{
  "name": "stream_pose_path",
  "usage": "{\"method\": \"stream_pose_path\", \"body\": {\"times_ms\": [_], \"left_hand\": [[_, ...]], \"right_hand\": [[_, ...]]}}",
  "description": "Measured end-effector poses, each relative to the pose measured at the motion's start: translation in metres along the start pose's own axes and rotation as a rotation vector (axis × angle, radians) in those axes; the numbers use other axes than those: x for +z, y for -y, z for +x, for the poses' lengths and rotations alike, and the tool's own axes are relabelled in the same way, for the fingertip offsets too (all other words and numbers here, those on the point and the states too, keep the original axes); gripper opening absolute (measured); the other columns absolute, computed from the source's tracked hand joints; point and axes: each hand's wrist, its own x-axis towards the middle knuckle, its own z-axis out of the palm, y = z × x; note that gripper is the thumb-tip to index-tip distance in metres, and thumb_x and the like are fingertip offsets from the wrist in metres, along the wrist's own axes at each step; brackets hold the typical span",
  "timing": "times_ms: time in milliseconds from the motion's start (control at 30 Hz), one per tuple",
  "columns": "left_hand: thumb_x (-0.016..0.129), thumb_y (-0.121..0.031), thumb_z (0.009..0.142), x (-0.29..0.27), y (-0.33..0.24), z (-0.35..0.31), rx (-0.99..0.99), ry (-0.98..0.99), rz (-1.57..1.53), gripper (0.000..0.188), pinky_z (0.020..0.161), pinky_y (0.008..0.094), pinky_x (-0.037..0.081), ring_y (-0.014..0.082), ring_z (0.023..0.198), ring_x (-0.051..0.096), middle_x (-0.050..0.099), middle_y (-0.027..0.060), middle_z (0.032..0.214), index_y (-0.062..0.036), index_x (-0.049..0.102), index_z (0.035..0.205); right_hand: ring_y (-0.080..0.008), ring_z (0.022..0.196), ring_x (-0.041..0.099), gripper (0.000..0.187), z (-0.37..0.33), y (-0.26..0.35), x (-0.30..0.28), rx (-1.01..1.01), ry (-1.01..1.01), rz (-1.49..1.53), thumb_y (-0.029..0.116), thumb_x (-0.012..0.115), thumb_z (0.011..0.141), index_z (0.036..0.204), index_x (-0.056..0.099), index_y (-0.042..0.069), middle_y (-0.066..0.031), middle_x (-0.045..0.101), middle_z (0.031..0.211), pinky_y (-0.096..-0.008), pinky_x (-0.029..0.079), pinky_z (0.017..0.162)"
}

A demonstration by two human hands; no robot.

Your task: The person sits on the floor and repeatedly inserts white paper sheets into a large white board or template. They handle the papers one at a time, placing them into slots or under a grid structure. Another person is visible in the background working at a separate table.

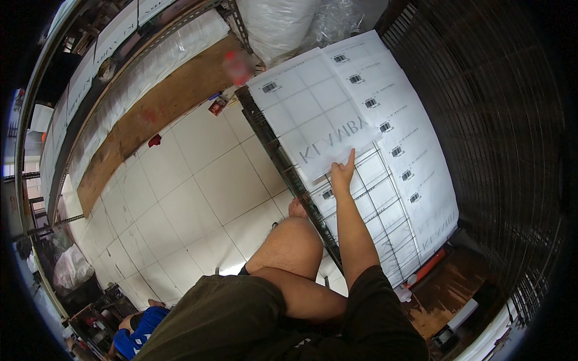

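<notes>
My right hand is at the near edge of a thin translucent plastic sheet with large dark lettering. One digit lies stretched on top of the sheet, and the other fingers seem tucked at or under its edge. Beneath it a dark wire grid shows through. Alongside, to the right, more white sheets with small printed labels lie in an overlapping row on the same wire-topped surface. My left hand is out of view.
A dark wire panel rises on the right. Large clear plastic bags stand at the far end, beside a blurred red object. Left of my knee is a tiled floor with a small red packet. A person in blue sits lower left.
</notes>
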Motion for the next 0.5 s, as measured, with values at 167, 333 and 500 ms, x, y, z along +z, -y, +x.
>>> {"method": "stream_pose_path", "body": {"times_ms": [167,333,500], "left_hand": [[0.074,-0.04,0.071,0.002,-0.004,-0.002,0.017,0.04,0.007,0.05,0.084,0.0377,0.05,0.0252,0.099,0.063,0.065,0.0109,0.108,-0.016,0.062,0.112],[0.074,-0.04,0.072,0.005,-0.008,-0.009,0.055,0.081,0.052,0.05,0.085,0.0376,0.05,0.0252,0.1,0.063,0.064,0.0111,0.109,-0.0164,0.061,0.114],[0.073,-0.04,0.073,0.007,-0.009,-0.011,0.076,0.129,0.089,0.051,0.086,0.0376,0.049,0.0251,0.101,0.063,0.064,0.0112,0.111,-0.0168,0.06,0.117]], "right_hand": [[-0.0171,0.082,0.055,0.088,0.004,-0.009,-0.014,0.1,0.018,-0.02,-0.013,0.047,0.079,0.153,0.013,0.019,-0.0199,0.05,0.124,-0.0255,0.047,0.063],[-0.0281,0.123,0.041,0.082,0.001,0.0,-0.004,0.07,0.01,-0.036,-0.01,0.05,0.075,0.149,0.017,0.003,-0.022,0.033,0.144,-0.0312,0.038,0.097],[-0.0299,0.12,0.041,0.081,0.002,-0.008,-0.009,-0.028,-0.039,-0.256,-0.005,0.056,0.075,0.147,0.019,-0.001,-0.0231,0.027,0.147,-0.0321,0.036,0.095]]}}
